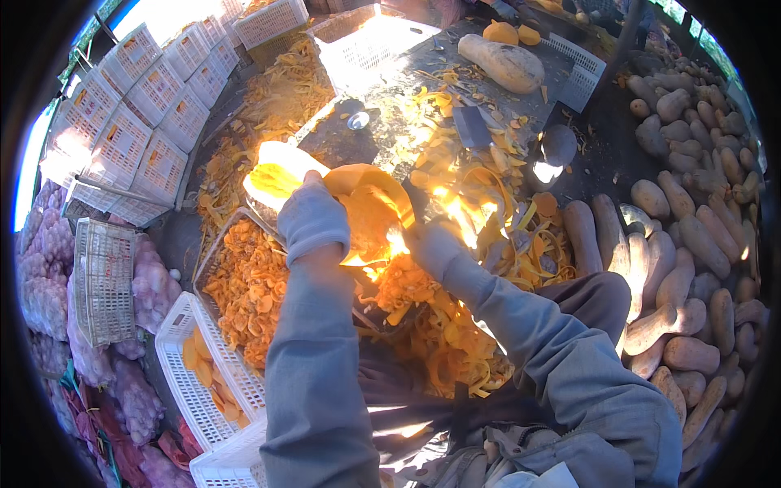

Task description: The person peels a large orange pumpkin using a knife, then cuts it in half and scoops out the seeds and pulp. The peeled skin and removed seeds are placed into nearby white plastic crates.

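My left hand (314, 216), in a pale work glove, grips a peeled orange squash (372, 207) that is hollow at its wide end. The squash's pale neck end, bright in the sun, extends to the left of the glove. My right hand (432, 244), gloved too, is closed at the squash's right rim; a dark blade-like edge shows just above it, but what it holds is hidden by glare and the fingers. Beneath both hands lies a heap of stringy orange squash pulp and seeds (406, 287).
White plastic crates (207, 372) stand at left, one with cut squash pieces. Unpeeled squashes (701, 244) are piled at right. On the work surface lie a cleaver (471, 127), peelings (427, 122), a metal lid-like disc (358, 121) and a large pale squash (503, 64). A co-worker's hand (505, 9) shows beyond.
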The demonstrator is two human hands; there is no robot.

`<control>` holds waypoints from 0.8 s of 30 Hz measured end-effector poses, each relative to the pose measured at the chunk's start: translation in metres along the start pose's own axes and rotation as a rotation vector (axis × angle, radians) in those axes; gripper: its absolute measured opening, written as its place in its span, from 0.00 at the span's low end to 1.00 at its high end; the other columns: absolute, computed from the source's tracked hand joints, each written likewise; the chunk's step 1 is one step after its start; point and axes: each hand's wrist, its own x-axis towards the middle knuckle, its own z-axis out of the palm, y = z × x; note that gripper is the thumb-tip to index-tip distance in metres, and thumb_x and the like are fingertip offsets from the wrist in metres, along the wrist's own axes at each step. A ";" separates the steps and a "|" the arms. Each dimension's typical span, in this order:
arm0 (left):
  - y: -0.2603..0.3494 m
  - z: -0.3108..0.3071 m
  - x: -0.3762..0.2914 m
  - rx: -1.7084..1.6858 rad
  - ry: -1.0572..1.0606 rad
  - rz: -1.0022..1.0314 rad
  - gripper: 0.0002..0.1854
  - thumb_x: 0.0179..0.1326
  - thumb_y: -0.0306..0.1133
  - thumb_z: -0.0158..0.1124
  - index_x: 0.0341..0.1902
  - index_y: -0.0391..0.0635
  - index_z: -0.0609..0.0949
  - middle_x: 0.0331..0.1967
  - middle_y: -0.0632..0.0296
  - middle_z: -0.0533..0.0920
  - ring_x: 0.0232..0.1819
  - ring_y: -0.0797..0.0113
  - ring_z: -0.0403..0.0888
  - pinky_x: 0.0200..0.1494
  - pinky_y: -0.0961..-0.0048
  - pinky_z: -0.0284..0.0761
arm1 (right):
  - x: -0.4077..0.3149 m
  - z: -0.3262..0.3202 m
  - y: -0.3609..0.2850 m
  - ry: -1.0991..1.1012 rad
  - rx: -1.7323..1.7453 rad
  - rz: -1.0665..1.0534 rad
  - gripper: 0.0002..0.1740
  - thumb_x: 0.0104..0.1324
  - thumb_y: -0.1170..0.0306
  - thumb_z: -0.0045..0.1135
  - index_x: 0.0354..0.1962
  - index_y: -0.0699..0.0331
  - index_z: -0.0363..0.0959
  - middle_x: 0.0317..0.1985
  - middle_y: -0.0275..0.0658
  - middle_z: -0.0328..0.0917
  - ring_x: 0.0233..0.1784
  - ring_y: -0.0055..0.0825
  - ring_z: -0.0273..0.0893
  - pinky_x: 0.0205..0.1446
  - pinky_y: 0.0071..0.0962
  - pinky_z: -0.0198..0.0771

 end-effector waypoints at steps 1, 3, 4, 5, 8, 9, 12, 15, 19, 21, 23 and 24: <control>0.001 -0.001 0.001 -0.009 0.006 0.007 0.14 0.59 0.38 0.63 0.47 0.46 0.78 0.39 0.48 0.86 0.45 0.47 0.84 0.48 0.54 0.77 | 0.000 -0.005 -0.010 0.116 0.085 -0.059 0.24 0.72 0.52 0.46 0.37 0.64 0.80 0.33 0.54 0.81 0.42 0.52 0.80 0.50 0.47 0.72; 0.003 -0.001 0.001 -0.011 0.018 -0.012 0.15 0.60 0.38 0.63 0.47 0.46 0.77 0.39 0.48 0.86 0.45 0.47 0.84 0.48 0.54 0.77 | 0.003 -0.014 -0.027 0.181 0.296 -0.197 0.24 0.72 0.51 0.46 0.39 0.63 0.80 0.34 0.55 0.81 0.41 0.52 0.79 0.47 0.48 0.72; 0.004 -0.001 0.001 -0.009 0.008 -0.016 0.15 0.60 0.38 0.63 0.47 0.46 0.77 0.39 0.48 0.86 0.45 0.47 0.84 0.48 0.54 0.77 | 0.004 -0.015 -0.028 0.184 0.301 -0.132 0.25 0.72 0.49 0.46 0.39 0.63 0.80 0.34 0.54 0.81 0.41 0.52 0.79 0.47 0.47 0.72; 0.004 -0.001 0.001 -0.009 0.019 -0.017 0.15 0.60 0.38 0.63 0.48 0.46 0.77 0.39 0.48 0.86 0.45 0.47 0.84 0.48 0.54 0.77 | 0.007 -0.013 -0.027 0.189 0.325 -0.135 0.26 0.72 0.48 0.46 0.40 0.63 0.80 0.34 0.54 0.81 0.41 0.52 0.79 0.47 0.47 0.73; 0.002 0.002 -0.002 -0.004 0.011 -0.020 0.15 0.60 0.37 0.63 0.48 0.46 0.77 0.38 0.48 0.86 0.45 0.47 0.85 0.48 0.55 0.78 | 0.015 0.017 0.006 0.094 -0.048 -0.116 0.28 0.73 0.47 0.43 0.40 0.62 0.80 0.33 0.52 0.82 0.41 0.52 0.79 0.48 0.45 0.73; 0.002 0.003 -0.003 0.000 0.007 -0.012 0.15 0.60 0.37 0.63 0.48 0.46 0.77 0.38 0.48 0.86 0.45 0.47 0.85 0.48 0.55 0.78 | 0.019 0.032 0.022 0.066 -0.138 -0.084 0.21 0.72 0.54 0.46 0.47 0.62 0.78 0.36 0.50 0.82 0.42 0.47 0.79 0.48 0.40 0.73; -0.002 0.002 -0.002 -0.018 0.017 -0.019 0.15 0.59 0.36 0.64 0.48 0.46 0.77 0.38 0.48 0.86 0.45 0.47 0.85 0.47 0.55 0.78 | 0.030 0.061 0.063 -0.121 -0.531 -0.270 0.18 0.72 0.63 0.49 0.54 0.60 0.77 0.42 0.46 0.82 0.41 0.41 0.80 0.47 0.31 0.73; -0.003 0.001 0.001 -0.024 0.035 -0.009 0.15 0.59 0.36 0.64 0.48 0.46 0.77 0.37 0.48 0.86 0.44 0.48 0.85 0.46 0.55 0.78 | 0.025 0.055 0.072 -0.135 -0.341 -0.198 0.18 0.71 0.59 0.49 0.45 0.64 0.79 0.39 0.49 0.83 0.43 0.46 0.80 0.48 0.38 0.72; -0.002 0.001 0.001 -0.004 0.052 0.002 0.15 0.60 0.37 0.63 0.48 0.46 0.77 0.36 0.49 0.86 0.44 0.48 0.85 0.46 0.55 0.78 | 0.007 0.031 0.045 0.042 0.556 -0.022 0.22 0.69 0.55 0.51 0.38 0.69 0.80 0.36 0.54 0.82 0.44 0.51 0.79 0.49 0.42 0.71; -0.002 0.002 0.000 0.001 0.033 -0.013 0.14 0.60 0.37 0.62 0.47 0.46 0.77 0.36 0.49 0.86 0.44 0.48 0.85 0.46 0.55 0.78 | 0.016 0.025 0.040 0.019 0.460 -0.071 0.25 0.69 0.53 0.51 0.41 0.69 0.78 0.38 0.59 0.80 0.45 0.55 0.77 0.49 0.44 0.71; -0.004 0.002 0.000 -0.001 0.034 -0.018 0.14 0.60 0.38 0.62 0.47 0.47 0.77 0.37 0.49 0.86 0.44 0.48 0.85 0.46 0.54 0.78 | 0.023 0.033 0.045 -0.041 0.131 0.057 0.22 0.71 0.56 0.48 0.43 0.69 0.78 0.40 0.58 0.80 0.47 0.54 0.78 0.51 0.42 0.72; -0.005 0.002 0.000 -0.007 0.036 -0.019 0.14 0.60 0.38 0.62 0.47 0.47 0.77 0.37 0.49 0.86 0.44 0.48 0.85 0.46 0.54 0.78 | 0.026 0.040 0.051 -0.050 0.005 0.040 0.22 0.71 0.58 0.47 0.44 0.69 0.78 0.42 0.58 0.80 0.48 0.53 0.78 0.52 0.41 0.72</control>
